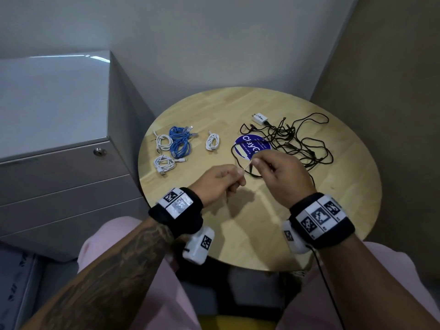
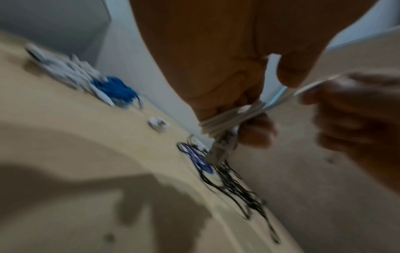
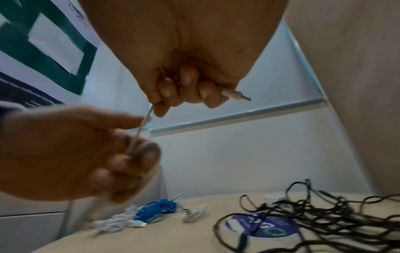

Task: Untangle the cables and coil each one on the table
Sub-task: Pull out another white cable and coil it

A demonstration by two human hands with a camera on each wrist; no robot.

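Observation:
Both hands hold one thin white cable (image 1: pixel 247 166) above the round wooden table (image 1: pixel 262 234). My left hand (image 1: pixel 239 174) grips a bundle of its loops (image 2: pixel 233 118), and a USB plug (image 2: pixel 220 147) hangs below the fist. My right hand (image 1: pixel 256 160) pinches the free strand (image 3: pixel 140 126), and the small end plug (image 3: pixel 236 95) sticks out past its curled fingers. A loose black cable tangle (image 1: pixel 297 141) lies on the table's right side, just beyond the hands. The left wrist view is blurred.
At the table's left lie coiled white cables (image 1: pixel 164 151) and blue cables (image 1: pixel 180 141), with one more white coil (image 1: pixel 212 143) near the middle. A white charger (image 1: pixel 260 118) sits by the black tangle, which overlaps a round blue sticker (image 1: pixel 252 146). A grey drawer cabinet (image 1: pixel 59 115) stands to the left.

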